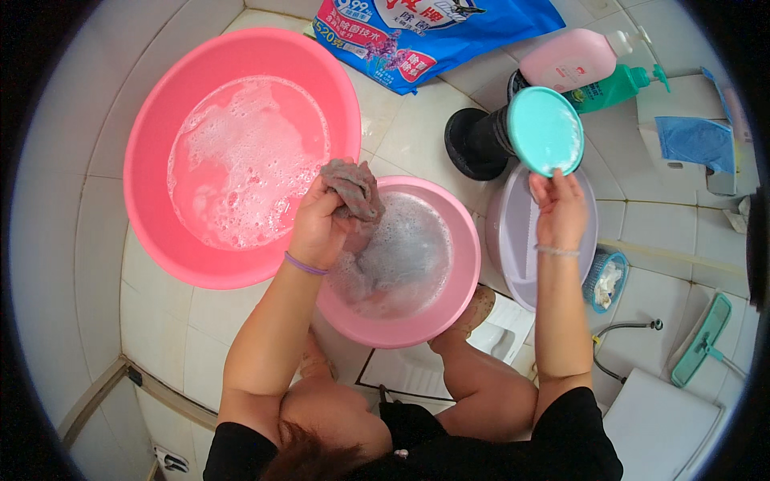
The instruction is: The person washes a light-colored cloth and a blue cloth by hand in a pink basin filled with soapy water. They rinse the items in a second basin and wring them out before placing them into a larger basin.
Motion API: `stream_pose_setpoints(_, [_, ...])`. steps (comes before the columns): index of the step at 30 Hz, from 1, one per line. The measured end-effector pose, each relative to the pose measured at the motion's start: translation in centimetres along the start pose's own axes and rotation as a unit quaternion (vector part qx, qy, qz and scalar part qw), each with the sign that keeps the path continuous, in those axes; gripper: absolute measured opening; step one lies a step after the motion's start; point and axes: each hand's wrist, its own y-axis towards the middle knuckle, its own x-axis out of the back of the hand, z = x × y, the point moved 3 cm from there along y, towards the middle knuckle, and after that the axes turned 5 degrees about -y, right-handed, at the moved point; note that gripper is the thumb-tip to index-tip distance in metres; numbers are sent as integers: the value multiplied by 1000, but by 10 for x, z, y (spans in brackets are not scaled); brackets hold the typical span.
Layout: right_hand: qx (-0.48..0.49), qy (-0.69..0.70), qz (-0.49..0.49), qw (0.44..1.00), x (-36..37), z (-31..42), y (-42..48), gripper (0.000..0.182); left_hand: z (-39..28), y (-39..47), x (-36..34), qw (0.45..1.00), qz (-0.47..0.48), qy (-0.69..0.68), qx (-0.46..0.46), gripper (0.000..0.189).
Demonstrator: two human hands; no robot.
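My left hand [325, 219] grips a crumpled, wet grey cloth [355, 189] above the rim between two basins. Under it stands the smaller pink basin [400, 338], holding cloudy grey suds with dark fabric [367, 267] partly sunk in them. The larger coral-pink basin [153, 150], to the left, contains foamy water. My right hand [559, 207] is raised, its fingertips at the lower rim of a round turquoise dish or seat [544, 129] bearing white residue; whether they pinch anything is hidden. A black ribbed stand [484, 141] is beside and below the turquoise piece.
A blue printed detergent bag [481, 54], a pink pump bottle [568, 60] and a green pump bottle [613, 90] stand at the back. A lilac basin [511, 252] is below my right hand. Also nearby are a squat toilet [403, 373], a blue basket [589, 279] and a turquoise mop head [701, 340].
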Motion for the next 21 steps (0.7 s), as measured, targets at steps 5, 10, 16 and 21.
stream_pose_setpoints(5, [-100,9,-81,992,35,-9,62,16,-10,-14,-18,998,47,-36,6,26])
stream_pose_setpoints(10, [-82,-94,-25,992,4,0,20,24,-18,-25,-37,994,50,-94,-12,19])
stream_pose_setpoints(16, [-298,-49,335,893,-119,-3,-145,58,-30,-52,-66,993,106,-51,2,28])
stream_pose_setpoints(21, [-88,-37,260,961,-187,8,-217,29,-70,-105,-72,991,-90,26,-94,15])
